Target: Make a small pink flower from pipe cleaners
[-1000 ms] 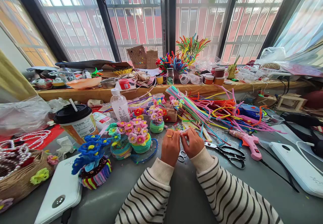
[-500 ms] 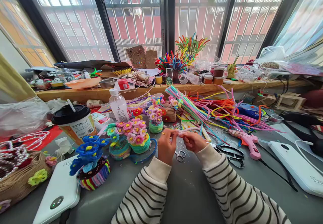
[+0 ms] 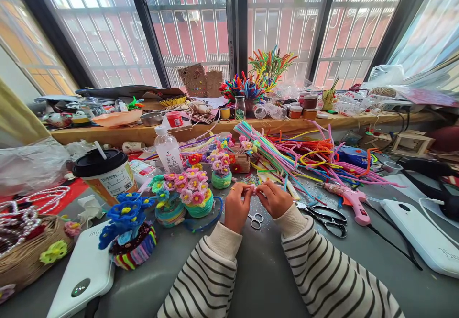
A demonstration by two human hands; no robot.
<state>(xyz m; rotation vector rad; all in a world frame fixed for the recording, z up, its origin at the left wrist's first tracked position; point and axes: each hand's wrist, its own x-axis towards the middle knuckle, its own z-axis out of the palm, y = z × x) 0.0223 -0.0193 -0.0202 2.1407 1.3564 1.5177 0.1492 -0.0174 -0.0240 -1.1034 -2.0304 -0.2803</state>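
- From where I sit, the fingertips of the left hand (image 3: 237, 206) are pinched together on a small pale pink fuzzy piece (image 3: 254, 189), just right of the middle of the frame; most of it is covered by the fingers.
- I see the right hand (image 3: 275, 199) closed on the same piece from the other side, thumb and forefinger almost meeting the left fingertips.
- Half a second ago I had the right hand turned more like a fist, with a pink strip showing between the hands and running above it; now its fingers point in toward the left ones and much less pink shows.
- The left hand looks nearly unmoved in my view since then.
- Just below the gap between the hands, I have small scissors (image 3: 256, 221) lying on the grey table (image 3: 261, 279), where they were.
- Right of the right hand lie black-handled scissors (image 3: 328, 220), then a pink glue gun (image 3: 353, 203).
- Left of the hands stand a pot of pink flowers (image 3: 195, 186) and, lower left, a pot of blue flowers (image 3: 131, 229), both unchanged.
- Beyond the hands, right of centre, I see a bundle of pastel pipe cleaners (image 3: 267, 146).
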